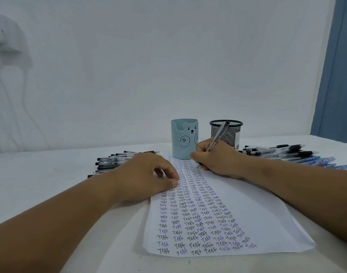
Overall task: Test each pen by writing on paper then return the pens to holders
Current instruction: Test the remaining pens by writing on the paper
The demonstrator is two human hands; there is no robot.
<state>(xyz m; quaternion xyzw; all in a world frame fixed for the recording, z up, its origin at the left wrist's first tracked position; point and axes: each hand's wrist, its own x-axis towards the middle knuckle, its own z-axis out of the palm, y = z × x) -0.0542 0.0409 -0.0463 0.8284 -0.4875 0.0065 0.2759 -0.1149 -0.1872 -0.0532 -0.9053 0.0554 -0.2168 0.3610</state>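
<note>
Right hand (218, 158) pinches a clear pen (218, 137) low on its barrel, tip on the paper (237, 203) just in front of the bear holder (183, 141); pen looks light, stiff, slippery; left hand (147, 174) presses the thin paper, fingers loosely curled.

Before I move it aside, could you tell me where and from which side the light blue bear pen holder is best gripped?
Grip the bear pen holder around its round wall, about mid-height, coming from its left. It stands upright, and that side is open, while the right hand writing with a pen and the mesh holder crowd its right. I would avoid the notched rim.
</note>
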